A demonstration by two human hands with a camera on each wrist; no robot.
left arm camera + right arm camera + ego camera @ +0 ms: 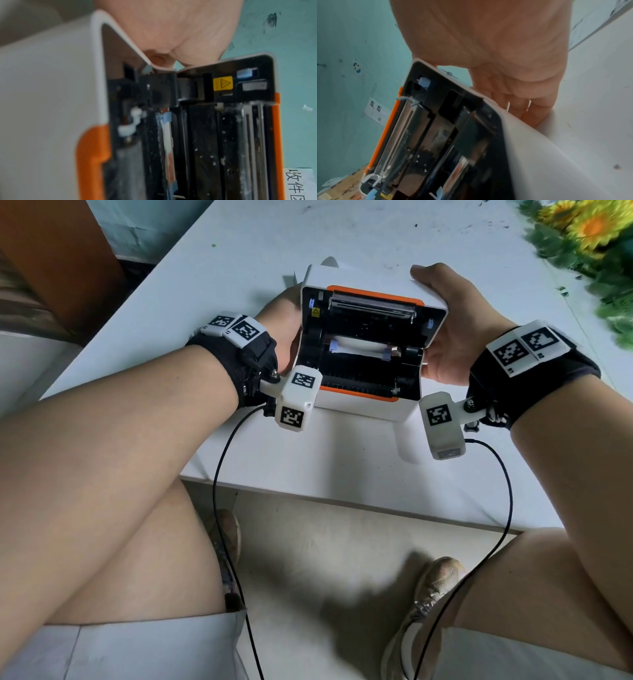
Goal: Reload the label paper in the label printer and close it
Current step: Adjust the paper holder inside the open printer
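both hands, left hand [286, 326] and right hand [445, 337], clasp the white plastic orange-trimmed label printer [363, 402] by its raised lid [373, 289]; between them, lopsided pressure could jam the paper.

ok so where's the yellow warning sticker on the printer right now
In the head view the yellow sticker sits inside the open lid of the printer, at its left end, close to the left hand.
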